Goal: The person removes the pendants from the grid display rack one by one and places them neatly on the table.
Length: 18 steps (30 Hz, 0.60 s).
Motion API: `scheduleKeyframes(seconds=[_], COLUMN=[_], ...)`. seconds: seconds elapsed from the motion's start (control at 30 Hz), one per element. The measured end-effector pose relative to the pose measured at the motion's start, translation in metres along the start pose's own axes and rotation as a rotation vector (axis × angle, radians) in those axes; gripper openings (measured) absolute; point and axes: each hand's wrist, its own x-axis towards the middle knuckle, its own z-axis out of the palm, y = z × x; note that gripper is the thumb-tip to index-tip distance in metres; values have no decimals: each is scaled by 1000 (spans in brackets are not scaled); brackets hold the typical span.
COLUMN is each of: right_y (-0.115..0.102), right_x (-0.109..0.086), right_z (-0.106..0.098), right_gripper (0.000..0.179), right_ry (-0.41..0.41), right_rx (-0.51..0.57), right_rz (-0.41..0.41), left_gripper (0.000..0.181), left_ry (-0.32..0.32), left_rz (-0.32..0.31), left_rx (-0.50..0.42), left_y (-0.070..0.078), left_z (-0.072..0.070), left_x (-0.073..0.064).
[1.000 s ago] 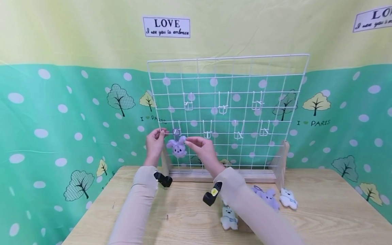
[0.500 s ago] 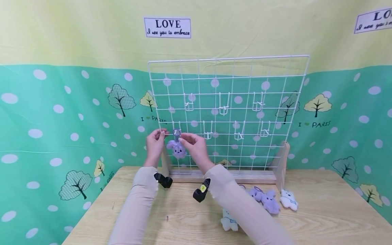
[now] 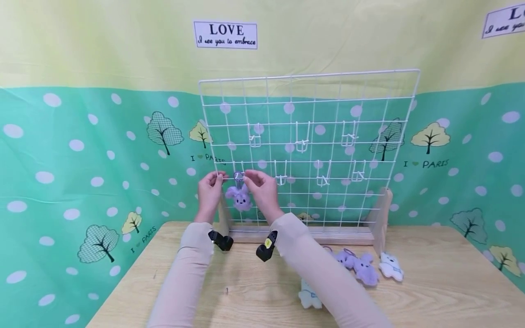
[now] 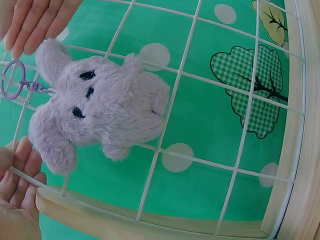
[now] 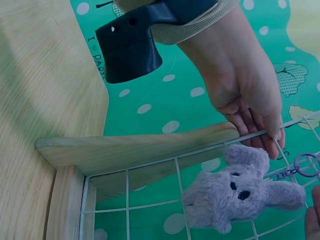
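A purple plush bunny keychain (image 3: 239, 199) hangs by its ring at a lower left hook of the white wire grid rack (image 3: 309, 75). Its purple ring (image 4: 23, 81) and short chain show at the left of the left wrist view. My left hand (image 3: 209, 193) grips the rack's left edge wire between thumb and fingers. Just right of the ring is my right hand (image 3: 264, 193), its fingertips raised beside it. In the left wrist view the right hand's fingers (image 4: 37, 25) lie fairly straight above one ear, and a gap shows between them and the ring.
More white hooks (image 3: 302, 145) sit across the grid in two rows. A wooden foot (image 3: 382, 218) supports its right side. On the wooden table (image 3: 246, 291) lie purple bunnies (image 3: 366, 269), a white plush (image 3: 391, 266) and a pale plush (image 3: 309, 297), partly behind the right sleeve.
My right hand has moved from the bunny's ear up and left to beside the ring. The bunny has stayed on the hook. My left hand keeps its grip on the rack's edge.
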Motion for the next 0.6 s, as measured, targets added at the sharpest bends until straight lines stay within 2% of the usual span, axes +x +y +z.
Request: scheduleKeyframes(seconds=[0.43,0.6], right_y=[3,6], right_x=[4,3], right_z=[9,13], right_gripper=[16,16], right_ry=[24,33], right_rx=[-16,-11], right_rz=[-22,3], left_gripper=[25,24], left_ry=[-2,1], left_rz=[6,17], left_rx=[-3,-7], left_y=[-2,-2], left_z=[0,0], left_x=[1,1])
